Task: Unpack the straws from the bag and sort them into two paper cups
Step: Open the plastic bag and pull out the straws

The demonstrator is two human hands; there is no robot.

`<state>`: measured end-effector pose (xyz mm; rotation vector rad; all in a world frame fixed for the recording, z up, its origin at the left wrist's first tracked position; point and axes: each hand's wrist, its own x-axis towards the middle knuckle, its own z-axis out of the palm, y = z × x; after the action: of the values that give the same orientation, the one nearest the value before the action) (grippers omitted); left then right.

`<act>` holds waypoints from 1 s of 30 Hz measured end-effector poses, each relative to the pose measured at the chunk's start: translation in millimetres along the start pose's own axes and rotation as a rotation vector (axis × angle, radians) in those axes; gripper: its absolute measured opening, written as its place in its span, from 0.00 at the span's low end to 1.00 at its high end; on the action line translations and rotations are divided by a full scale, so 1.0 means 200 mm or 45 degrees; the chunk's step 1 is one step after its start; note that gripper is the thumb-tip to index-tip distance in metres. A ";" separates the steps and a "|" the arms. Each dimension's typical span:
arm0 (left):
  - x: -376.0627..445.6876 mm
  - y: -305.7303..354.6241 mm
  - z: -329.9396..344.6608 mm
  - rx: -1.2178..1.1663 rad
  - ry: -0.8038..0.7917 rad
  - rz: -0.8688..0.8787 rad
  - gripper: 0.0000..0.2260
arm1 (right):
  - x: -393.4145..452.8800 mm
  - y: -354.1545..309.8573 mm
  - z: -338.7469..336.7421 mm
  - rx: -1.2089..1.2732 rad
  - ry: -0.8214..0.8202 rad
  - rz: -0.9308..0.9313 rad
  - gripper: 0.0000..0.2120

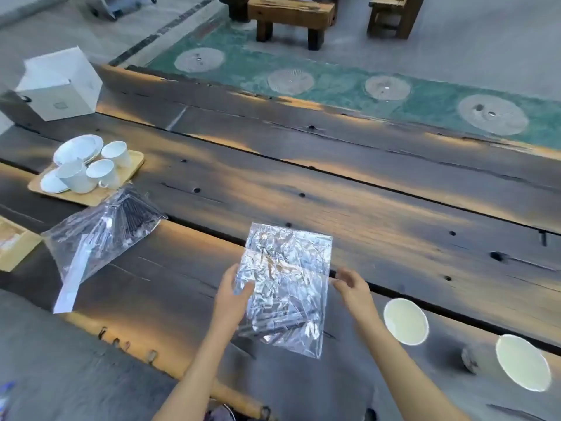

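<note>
Left grip pinching bag | right grip pinching edge | cups right

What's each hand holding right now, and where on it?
Left hand pinches the clear bag at its left edge. Right hand is at the right edge; a grip cannot be told.

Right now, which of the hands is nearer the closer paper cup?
Right. The right hand is at the bag's right edge, just left of the closer paper cup; the left hand grips the bag's far left edge.
</note>
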<state>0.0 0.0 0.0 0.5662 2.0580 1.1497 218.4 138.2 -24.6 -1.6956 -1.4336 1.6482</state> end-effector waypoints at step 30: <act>0.91 -0.01 0.06 -0.050 -0.076 -0.300 0.05 | 0.50 -0.01 0.19 0.056 0.083 0.251 0.14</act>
<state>-110.7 125.0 -71.2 0.3246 1.9860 1.0206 162.8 207.0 -84.1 -1.8988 -1.2247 1.6932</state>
